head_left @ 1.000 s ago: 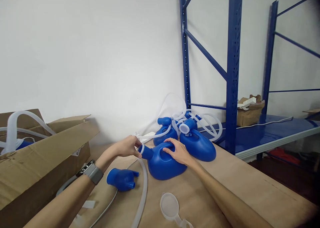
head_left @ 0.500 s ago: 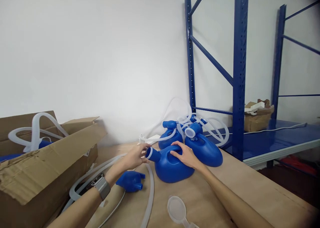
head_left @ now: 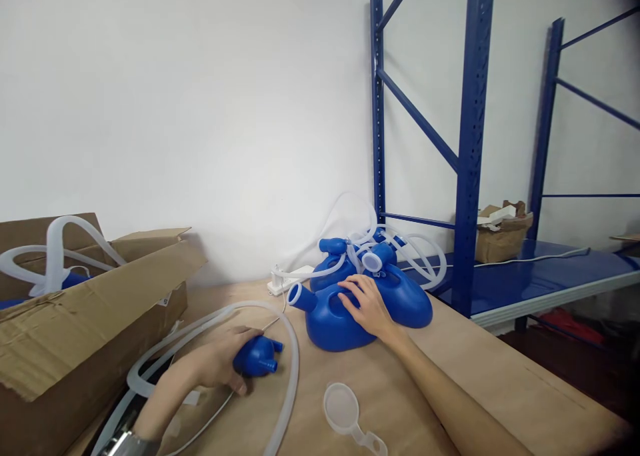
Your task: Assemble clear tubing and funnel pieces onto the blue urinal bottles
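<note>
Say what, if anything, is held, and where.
Left grip: blue plastic two-spouted fitting, by its wide end. Right grip: on blue plastic jug, at the handle; closed hold unclear.

Carton (head_left: 115, 293) left — jugs (head_left: 334, 329) centre, rack (head_left: 469, 176) right

Looks like a storeroom or packing area tbh: blue metal racking (head_left: 470, 176) filling the right side, a beat-up carton (head_left: 503, 236) on its shelf, a big open cardboard box (head_left: 100, 309) lower left, brown-covered worktable (head_left: 430, 383) along the bottom, plain white wall (head_left: 190, 109) behind
</note>
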Demonstrator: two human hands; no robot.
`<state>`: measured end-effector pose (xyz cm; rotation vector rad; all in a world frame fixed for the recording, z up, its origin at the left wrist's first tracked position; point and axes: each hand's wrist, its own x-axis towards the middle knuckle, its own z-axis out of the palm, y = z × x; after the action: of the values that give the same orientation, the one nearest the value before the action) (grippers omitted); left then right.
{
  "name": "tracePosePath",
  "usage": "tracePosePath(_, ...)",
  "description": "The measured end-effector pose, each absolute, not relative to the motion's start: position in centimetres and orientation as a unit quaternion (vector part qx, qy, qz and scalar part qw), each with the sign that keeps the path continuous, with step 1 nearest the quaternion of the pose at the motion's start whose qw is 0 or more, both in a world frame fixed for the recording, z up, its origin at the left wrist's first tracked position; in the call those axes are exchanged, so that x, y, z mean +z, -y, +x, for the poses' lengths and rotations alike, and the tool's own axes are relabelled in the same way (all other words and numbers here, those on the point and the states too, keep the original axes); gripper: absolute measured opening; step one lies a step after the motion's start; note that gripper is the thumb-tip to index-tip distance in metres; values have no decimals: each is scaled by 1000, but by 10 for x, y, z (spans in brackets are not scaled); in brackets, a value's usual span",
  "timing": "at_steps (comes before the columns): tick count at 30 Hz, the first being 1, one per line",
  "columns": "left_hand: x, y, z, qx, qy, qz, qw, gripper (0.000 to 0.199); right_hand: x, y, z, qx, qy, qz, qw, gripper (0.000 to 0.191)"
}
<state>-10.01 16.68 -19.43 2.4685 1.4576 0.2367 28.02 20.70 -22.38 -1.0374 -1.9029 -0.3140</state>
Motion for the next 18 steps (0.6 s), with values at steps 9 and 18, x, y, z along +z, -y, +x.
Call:
tracePosePath(9, -195, -157, -91, 484, -494, 708, 140, 81, -208, -155, 225, 122, 930, -344, 36, 57)
tracePosePath(18, -202, -146, -80, 546, -386, 563, 485, 69, -215, -172, 227, 298, 886, -356, 12, 31)
